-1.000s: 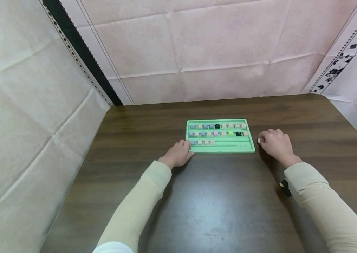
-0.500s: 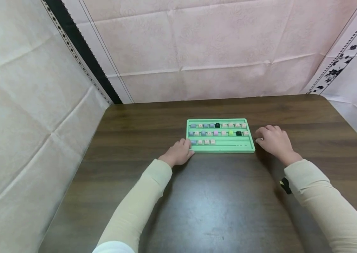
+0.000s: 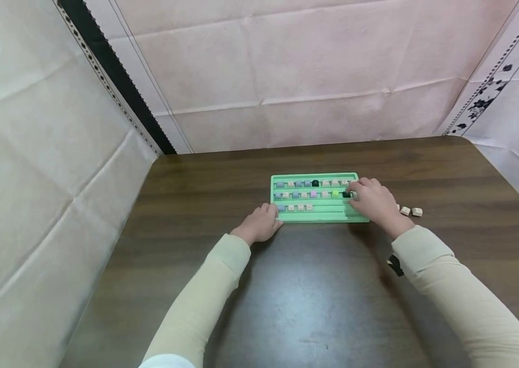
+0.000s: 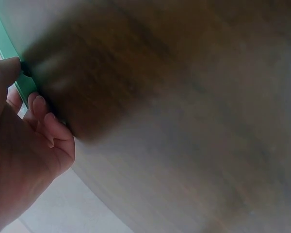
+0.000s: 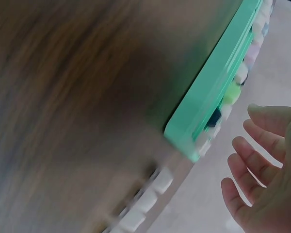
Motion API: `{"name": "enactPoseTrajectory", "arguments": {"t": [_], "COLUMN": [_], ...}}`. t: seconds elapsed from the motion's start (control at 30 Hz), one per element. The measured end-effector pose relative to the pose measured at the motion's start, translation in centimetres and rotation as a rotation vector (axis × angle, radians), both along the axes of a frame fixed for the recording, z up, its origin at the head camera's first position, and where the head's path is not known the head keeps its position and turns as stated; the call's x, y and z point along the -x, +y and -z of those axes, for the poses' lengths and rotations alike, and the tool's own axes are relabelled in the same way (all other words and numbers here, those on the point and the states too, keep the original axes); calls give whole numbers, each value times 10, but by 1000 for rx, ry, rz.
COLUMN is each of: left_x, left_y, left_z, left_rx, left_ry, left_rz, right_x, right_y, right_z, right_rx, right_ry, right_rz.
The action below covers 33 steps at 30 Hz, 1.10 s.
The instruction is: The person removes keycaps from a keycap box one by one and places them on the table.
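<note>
A mint-green tray (image 3: 333, 216) with rows of small keycaps, whitish, bluish, pink, lime and black, lies on the table. My left hand (image 3: 259, 223) grips its front left corner; in the left wrist view the thumb and fingers (image 4: 51, 124) pinch the green edge. Over the tray's right end is my right hand (image 3: 374, 203), with thumb and index finger near the black keycap (image 3: 346, 194) in the middle row. In the right wrist view the thumb and fingers (image 5: 242, 160) are spread apart; whether a keycap is between the tips I cannot tell.
Loose white keycaps (image 3: 405, 210) lie in a line on the brown wooden table (image 3: 287, 286), right of the tray. Their line also shows near the tray's corner in the right wrist view. Light cloth (image 3: 324, 71) hangs behind the table and on both sides.
My right hand, earlier right of the tray with a white keycap at its fingertips, has moved left over the tray's end. Loose keycaps behind it have come into view. My left hand stays.
</note>
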State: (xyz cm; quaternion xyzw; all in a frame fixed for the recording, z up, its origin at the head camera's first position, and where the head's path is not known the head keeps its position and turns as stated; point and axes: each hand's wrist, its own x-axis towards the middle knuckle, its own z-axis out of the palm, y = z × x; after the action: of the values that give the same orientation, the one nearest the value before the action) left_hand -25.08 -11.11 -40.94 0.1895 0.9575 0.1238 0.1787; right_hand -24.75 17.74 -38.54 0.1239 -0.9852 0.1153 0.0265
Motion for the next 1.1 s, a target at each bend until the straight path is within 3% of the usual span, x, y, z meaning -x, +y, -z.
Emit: {"name": "enactPoseTrajectory", "arguments": {"t": [0.53, 0.7, 1.1], "left_x": [1, 2, 3], "left_y": [0, 0, -2], "left_z": [0, 4, 3], "left_rx": [6, 16, 4], "left_ry": [1, 9, 2], "left_rz": [6, 0, 1], "right_x": [8, 7, 8], "right_y": [-55, -71, -85], "right_z": [16, 17, 25], "right_rx": [67, 37, -23], "right_ry": [-10, -27, 50], "right_rz": [-104, -125, -155]}}
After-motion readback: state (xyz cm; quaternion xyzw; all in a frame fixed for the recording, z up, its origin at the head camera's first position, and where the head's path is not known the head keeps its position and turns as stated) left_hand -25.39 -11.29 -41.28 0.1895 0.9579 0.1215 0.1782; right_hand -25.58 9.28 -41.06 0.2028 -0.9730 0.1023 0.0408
